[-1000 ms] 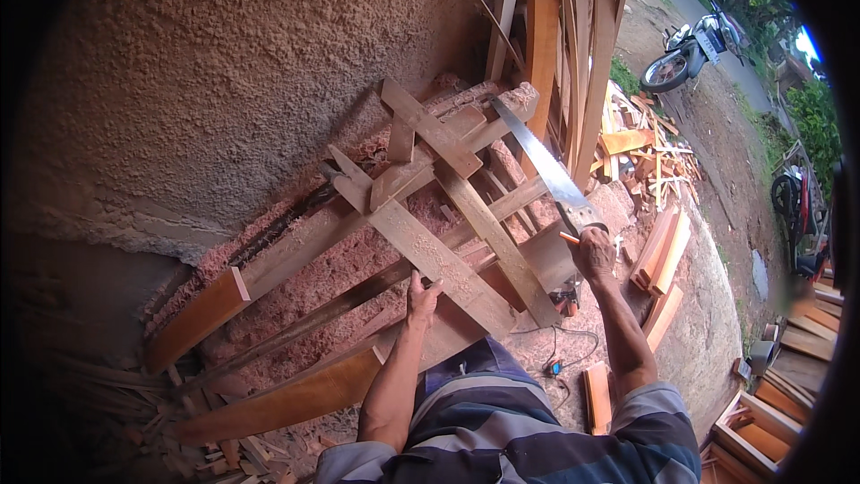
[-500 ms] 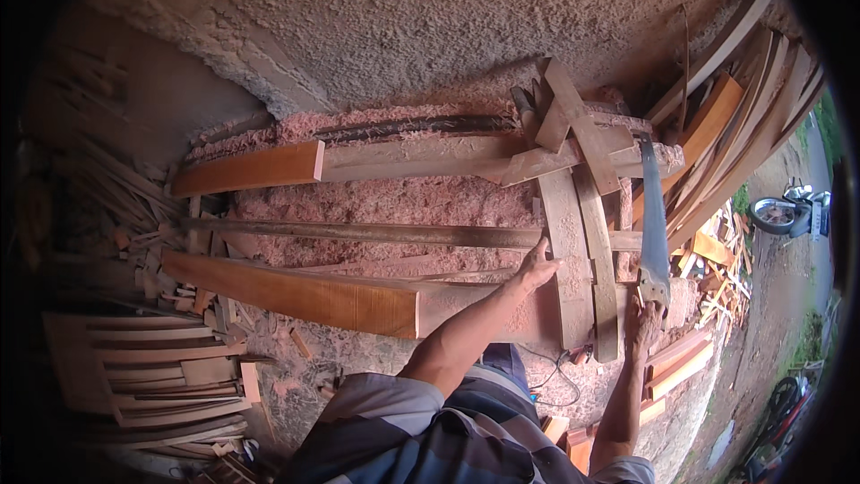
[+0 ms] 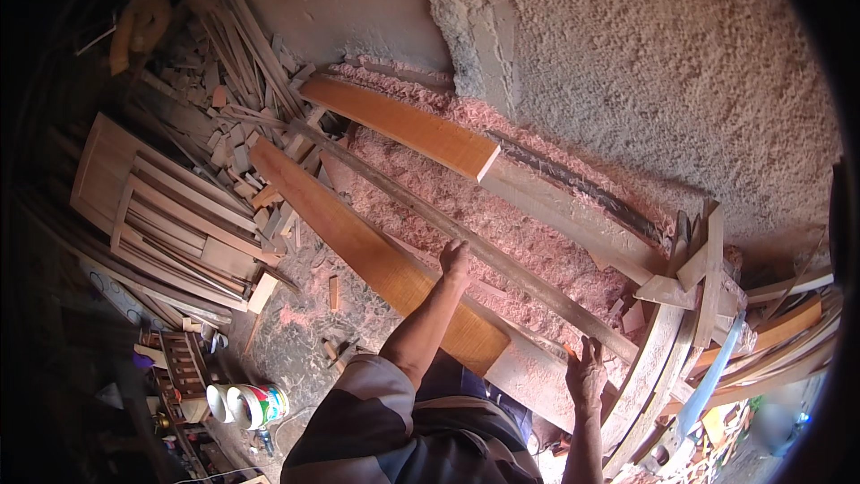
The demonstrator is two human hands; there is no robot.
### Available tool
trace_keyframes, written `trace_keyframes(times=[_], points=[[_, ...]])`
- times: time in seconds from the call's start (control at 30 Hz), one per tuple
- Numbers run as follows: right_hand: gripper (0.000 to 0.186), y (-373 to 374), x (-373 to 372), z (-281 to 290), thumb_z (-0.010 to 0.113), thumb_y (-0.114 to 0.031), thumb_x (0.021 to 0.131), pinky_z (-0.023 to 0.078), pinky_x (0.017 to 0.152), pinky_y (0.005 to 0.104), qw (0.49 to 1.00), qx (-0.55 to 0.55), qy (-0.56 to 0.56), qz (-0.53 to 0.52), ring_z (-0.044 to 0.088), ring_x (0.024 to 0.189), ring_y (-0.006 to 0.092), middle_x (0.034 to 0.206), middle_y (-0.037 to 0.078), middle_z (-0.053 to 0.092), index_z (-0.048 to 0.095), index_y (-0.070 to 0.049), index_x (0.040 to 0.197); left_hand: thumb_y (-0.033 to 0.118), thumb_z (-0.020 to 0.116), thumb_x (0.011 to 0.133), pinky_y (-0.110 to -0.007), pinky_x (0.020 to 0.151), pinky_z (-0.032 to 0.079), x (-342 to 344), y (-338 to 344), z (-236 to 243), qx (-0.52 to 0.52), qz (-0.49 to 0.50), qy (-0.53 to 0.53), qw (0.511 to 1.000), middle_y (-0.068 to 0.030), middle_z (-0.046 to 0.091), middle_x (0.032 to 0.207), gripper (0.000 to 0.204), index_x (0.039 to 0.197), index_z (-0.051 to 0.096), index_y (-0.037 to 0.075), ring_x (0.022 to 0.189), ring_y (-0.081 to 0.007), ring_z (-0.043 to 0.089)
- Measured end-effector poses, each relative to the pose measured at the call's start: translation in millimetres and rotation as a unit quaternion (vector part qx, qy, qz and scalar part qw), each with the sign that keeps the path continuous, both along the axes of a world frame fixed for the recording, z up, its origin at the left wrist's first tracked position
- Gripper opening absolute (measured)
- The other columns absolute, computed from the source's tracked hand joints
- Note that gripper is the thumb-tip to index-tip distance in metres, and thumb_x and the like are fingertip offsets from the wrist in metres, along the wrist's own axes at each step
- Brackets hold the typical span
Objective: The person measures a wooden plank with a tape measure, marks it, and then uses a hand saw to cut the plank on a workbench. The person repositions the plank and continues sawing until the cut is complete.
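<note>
My left hand (image 3: pixel 455 258) reaches to the near edge of a long, narrow wooden pole (image 3: pixel 403 199), its fingers curled in. Whether it grips the pole I cannot make out. My right hand (image 3: pixel 587 373) is open, thumb apart from the fingers, close to the pole's right part; no tool is in it. Beyond it a handsaw (image 3: pixel 708 381) with a bluish blade rests by the curved boards (image 3: pixel 647 367). Two thick orange-brown planks lie along the work area, one near (image 3: pixel 358 242) and one far (image 3: pixel 403 124), with pink shavings (image 3: pixel 403 161) between them.
A rough wall (image 3: pixel 645 63) rises behind. Wood offcuts (image 3: pixel 237 148) pile up at the far left, and curved wooden frames (image 3: pixel 179 224) are stacked on the left. White buckets (image 3: pixel 255 405) stand at lower left. More curved boards (image 3: pixel 788 341) lean at the right.
My right hand has let go of the saw and moved left toward the pole. My left hand has left the curved boards and moved left along the pole. The view has turned left.
</note>
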State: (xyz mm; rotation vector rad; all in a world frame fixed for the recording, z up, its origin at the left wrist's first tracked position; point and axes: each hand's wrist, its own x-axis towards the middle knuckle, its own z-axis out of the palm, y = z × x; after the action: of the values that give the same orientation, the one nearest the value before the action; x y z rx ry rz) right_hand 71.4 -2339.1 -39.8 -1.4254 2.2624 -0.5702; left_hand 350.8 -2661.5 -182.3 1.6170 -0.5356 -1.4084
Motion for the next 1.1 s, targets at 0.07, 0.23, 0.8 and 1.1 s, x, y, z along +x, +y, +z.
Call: trace_keyframes(times=[0.07,0.23,0.8,1.1], points=[[0.057,-26.8,-6.4,-37.0,0.074,-0.019,0.090,0.059,0.084,0.0514,0.999,-0.012,0.029,0.015,0.066,0.109,0.0459,0.138,0.023,0.055,0.052,-0.009,0.142,0.019,0.072,0.093,-0.033,0.055,0.043,46.1,-48.5,-20.1,0.066,0.056,0.027,0.996,-0.0011,0.057,0.085,0.042,0.133,0.064,0.006,0.066,-0.0109,0.049],[0.098,-74.9,-16.5,-108.4,0.084,-0.031,0.082,0.060,0.086,0.0531,0.979,0.163,0.119,0.037,0.067,0.114,0.0472,0.166,0.023,0.029,0.029,-0.015,0.162,0.021,0.081,0.087,-0.053,0.106,0.046,90.5,-120.4,-71.6,0.156,0.157,0.041,0.974,-0.0224,0.052,0.147,0.086,0.156,0.031,0.008,0.127,-0.0332,0.057],[0.046,-252.4,54.2,-78.1,0.063,-0.001,0.073,0.054,0.082,0.0578,0.951,0.260,0.044,0.163,0.067,0.098,0.0481,0.105,0.023,0.066,0.058,-0.011,0.118,0.034,0.072,0.091,-0.040,0.084,0.054,144.8,-225.6,9.1,-0.038,0.058,-0.276,0.959,-0.0152,0.071,0.101,0.046,0.115,0.060,-0.004,0.096,-0.0297,0.069],[0.052,-333.9,195.1,30.1,0.082,-0.023,0.074,0.056,0.080,0.0562,0.967,0.108,-0.008,0.231,0.069,0.097,0.0421,0.111,0.014,0.065,0.058,-0.014,0.118,0.031,0.068,0.096,-0.045,0.084,0.056,296.4,-311.3,114.6,-0.153,0.204,-0.023,0.967,-0.0075,0.061,0.109,0.040,0.122,0.055,0.004,0.094,-0.0208,0.058]])
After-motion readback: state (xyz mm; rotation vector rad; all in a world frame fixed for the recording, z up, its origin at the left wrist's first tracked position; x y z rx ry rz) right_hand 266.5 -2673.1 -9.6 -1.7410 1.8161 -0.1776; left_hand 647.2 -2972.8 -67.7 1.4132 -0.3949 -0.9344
